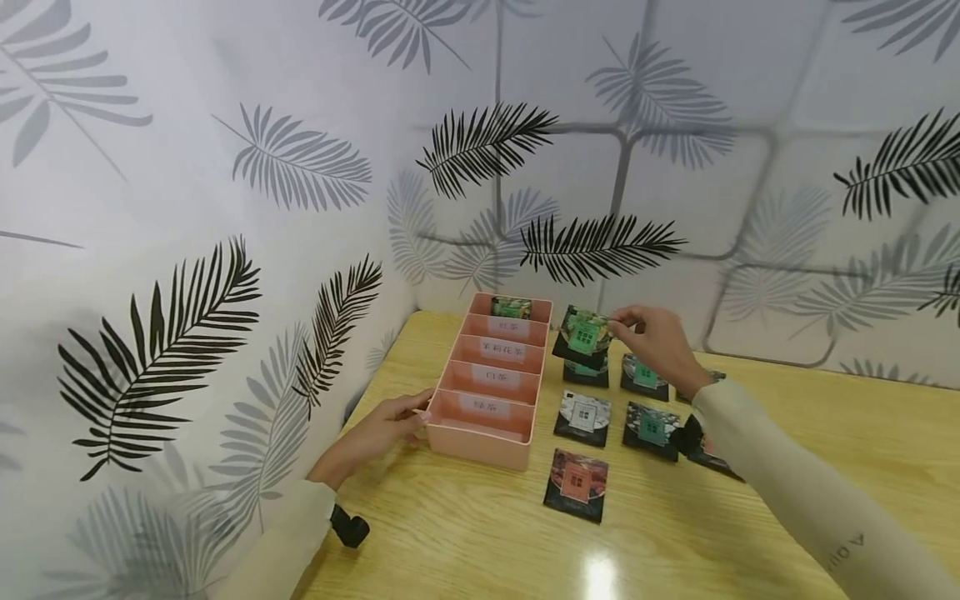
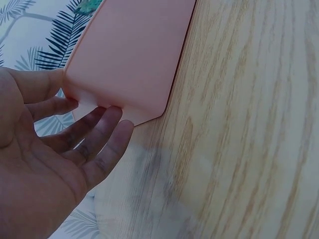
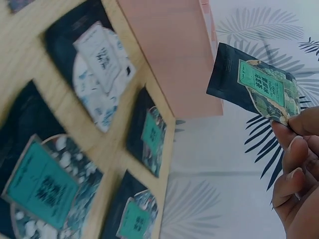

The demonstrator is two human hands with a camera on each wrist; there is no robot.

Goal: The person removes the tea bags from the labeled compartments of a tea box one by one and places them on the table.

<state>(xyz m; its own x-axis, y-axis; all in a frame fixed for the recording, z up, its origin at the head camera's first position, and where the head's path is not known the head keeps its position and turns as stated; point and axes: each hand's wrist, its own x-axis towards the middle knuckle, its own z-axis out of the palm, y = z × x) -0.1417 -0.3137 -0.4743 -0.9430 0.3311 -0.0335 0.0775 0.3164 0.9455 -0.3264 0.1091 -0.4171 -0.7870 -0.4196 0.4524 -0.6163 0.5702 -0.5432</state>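
A pink divided box [image 1: 480, 450] stands on the table, white labels on its dividers. My left hand [image 1: 382, 429] holds its near left corner, with the thumb at the edge and the other fingertips against the wall [image 2: 129, 55]. Up in the air to the right of the box, my right hand [image 1: 660, 337] pinches a dark tea sachet with a green label [image 3: 261, 82] by one edge, between thumb and index finger. In the box's farthest compartment lies a similar green sachet [image 1: 512, 307]; the other compartments show bare pink floors.
Several sachets lie right of the box: one with a white label [image 1: 582, 417], one with a red label [image 1: 577, 483], and some with teal labels [image 1: 651, 427]. My right forearm covers part of the farther right ones. A leaf-patterned curtain [image 1: 675, 192] borders the table's back and left.
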